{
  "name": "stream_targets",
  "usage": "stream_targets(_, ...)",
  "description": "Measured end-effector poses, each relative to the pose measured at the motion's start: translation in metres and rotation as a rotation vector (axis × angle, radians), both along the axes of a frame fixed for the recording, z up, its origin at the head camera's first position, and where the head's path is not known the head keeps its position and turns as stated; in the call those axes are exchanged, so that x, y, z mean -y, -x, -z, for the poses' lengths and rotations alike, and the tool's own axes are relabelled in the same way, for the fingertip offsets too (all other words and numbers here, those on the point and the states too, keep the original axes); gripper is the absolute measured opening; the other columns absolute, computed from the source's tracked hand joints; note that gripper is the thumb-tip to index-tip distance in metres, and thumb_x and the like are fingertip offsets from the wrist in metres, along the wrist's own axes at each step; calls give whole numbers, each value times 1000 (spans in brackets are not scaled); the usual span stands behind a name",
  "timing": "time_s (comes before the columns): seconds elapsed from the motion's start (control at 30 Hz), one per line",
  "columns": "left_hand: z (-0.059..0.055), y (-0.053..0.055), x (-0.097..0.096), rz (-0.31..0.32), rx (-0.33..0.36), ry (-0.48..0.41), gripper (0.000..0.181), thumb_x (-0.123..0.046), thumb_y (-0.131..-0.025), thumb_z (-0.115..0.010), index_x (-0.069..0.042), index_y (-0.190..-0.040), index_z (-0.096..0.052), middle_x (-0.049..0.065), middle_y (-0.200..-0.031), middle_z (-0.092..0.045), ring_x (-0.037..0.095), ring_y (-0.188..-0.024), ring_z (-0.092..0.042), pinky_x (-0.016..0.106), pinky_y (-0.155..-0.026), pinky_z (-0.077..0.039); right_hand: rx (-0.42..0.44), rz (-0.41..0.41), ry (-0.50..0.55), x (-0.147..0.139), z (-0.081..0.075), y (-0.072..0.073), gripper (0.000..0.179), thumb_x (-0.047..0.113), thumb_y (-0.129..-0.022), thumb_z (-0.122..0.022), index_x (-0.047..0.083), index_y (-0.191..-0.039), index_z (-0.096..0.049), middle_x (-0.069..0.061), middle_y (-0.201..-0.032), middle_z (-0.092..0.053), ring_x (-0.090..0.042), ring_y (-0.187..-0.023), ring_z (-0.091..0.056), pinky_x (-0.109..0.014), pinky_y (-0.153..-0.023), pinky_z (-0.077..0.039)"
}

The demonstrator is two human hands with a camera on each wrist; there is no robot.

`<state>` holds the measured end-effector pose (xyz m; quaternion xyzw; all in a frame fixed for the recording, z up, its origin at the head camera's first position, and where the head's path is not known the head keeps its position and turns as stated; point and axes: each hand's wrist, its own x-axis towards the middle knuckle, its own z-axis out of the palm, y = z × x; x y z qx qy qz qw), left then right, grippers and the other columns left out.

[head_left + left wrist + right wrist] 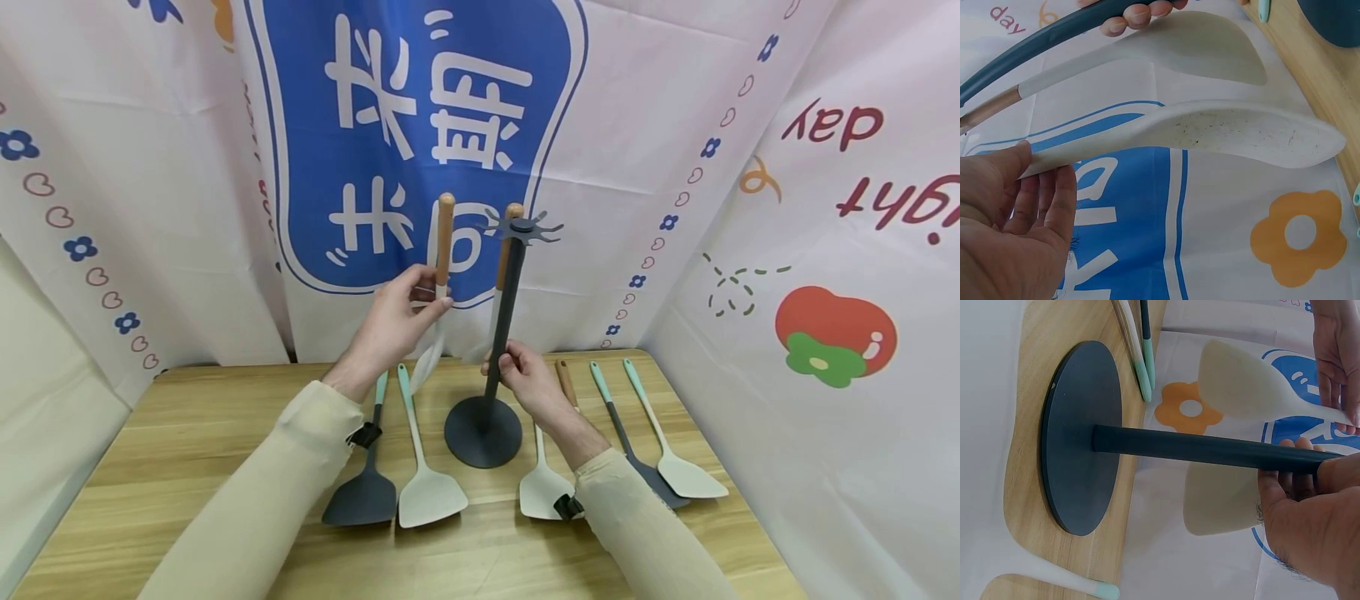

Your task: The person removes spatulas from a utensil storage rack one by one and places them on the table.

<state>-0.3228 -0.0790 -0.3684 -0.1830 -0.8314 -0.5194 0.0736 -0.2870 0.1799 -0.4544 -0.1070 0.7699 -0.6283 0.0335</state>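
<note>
My left hand (397,312) pinches a white spatula (445,242) below its wooden handle, which points up. In the left wrist view, small dark specks mark the white head (1235,131). My right hand (536,383) grips the dark pole of an upright utensil stand (507,308), which has a round base and a ring of hooks on top. A second spatula (504,267), white with a wooden handle, hangs from the stand just behind the pole. The held spatula is left of the stand, apart from its hooks.
On the wooden table (187,433), a dark spatula (360,500) and a pale one (431,500) lie left of the base. To the right lie a white spatula (543,487), another dark one (633,467) and another pale one (686,477). Printed cloth (637,100) hangs behind.
</note>
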Motion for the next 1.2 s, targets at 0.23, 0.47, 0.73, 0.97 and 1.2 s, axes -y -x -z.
stream_targets(0.23,-1,-6,12,-23,-15,8,41,-21,-116,-78,-7,-153,-66,18,-144,-74,40,-137,-75,59,-124,-65,1,6,-3,0,-1,0,32,19,-125,-51,-5,-134,-71,-22,-124,-79,-26,-126,-77,-55,-131,-59)
stream_targets(0.47,-3,-17,27,-48,-25,30,42,-23,-117,-77,-6,-153,-66,19,-144,-74,40,-134,-74,60,-123,-66,-3,9,-10,0,-3,-2,33,19,-126,-50,-6,-135,-70,-19,-125,-80,-31,-130,-78,-54,-130,-60)
stream_targets(0.73,-3,-30,41,-74,-38,60,42,-24,-116,-78,-4,-151,-67,20,-140,-77,39,-132,-77,60,-117,-69,2,9,-12,1,-3,-2,33,20,-126,-51,-5,-135,-70,-23,-127,-80,-33,-132,-78,-55,-131,-59)
stream_targets(0.97,-1,-41,54,-90,-50,81,43,-25,-117,-78,-3,-152,-67,21,-137,-79,39,-129,-79,61,-114,-71,2,14,-12,1,-2,-2,33,19,-125,-51,-6,-134,-70,-17,-123,-81,-30,-129,-79,-54,-130,-61)
stream_targets(1.2,2,-48,67,-129,-92,107,44,-28,-116,-78,-4,-151,-68,21,-134,-79,39,-126,-79,62,-110,-72,-7,7,-6,1,-3,-2,33,19,-125,-51,-6,-134,-70,-18,-123,-81,-31,-128,-78,-54,-129,-61)
